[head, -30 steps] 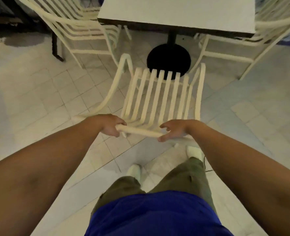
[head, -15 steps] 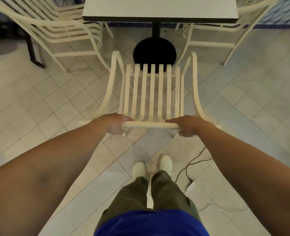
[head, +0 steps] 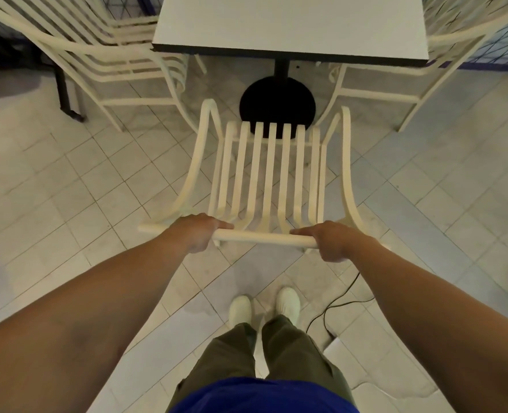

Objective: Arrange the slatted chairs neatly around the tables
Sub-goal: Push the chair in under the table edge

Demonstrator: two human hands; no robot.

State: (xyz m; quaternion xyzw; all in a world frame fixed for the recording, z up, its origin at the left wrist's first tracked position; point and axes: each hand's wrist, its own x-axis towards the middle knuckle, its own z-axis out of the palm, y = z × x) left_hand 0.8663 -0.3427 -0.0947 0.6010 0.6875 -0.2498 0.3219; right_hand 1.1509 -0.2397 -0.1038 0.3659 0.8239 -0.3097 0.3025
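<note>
A cream slatted chair (head: 270, 174) stands in front of me, facing a white square table (head: 291, 25) with a black round pedestal base (head: 276, 102). My left hand (head: 196, 232) grips the left part of the chair's top back rail. My right hand (head: 331, 241) grips the right end of the same rail. The chair's front edge sits just short of the pedestal base, square to the table. Its armrests curve forward on both sides.
Several stacked cream chairs (head: 103, 52) stand to the table's left, another cream chair (head: 419, 70) to its right. A black table leg (head: 65, 93) stands at far left. A black cable (head: 339, 302) lies on the tiled floor by my white shoes (head: 264, 307).
The chair has swung from a skewed angle to square with the table and moved closer to the pedestal. My right hand went from loose fingers to a full grip on the rail.
</note>
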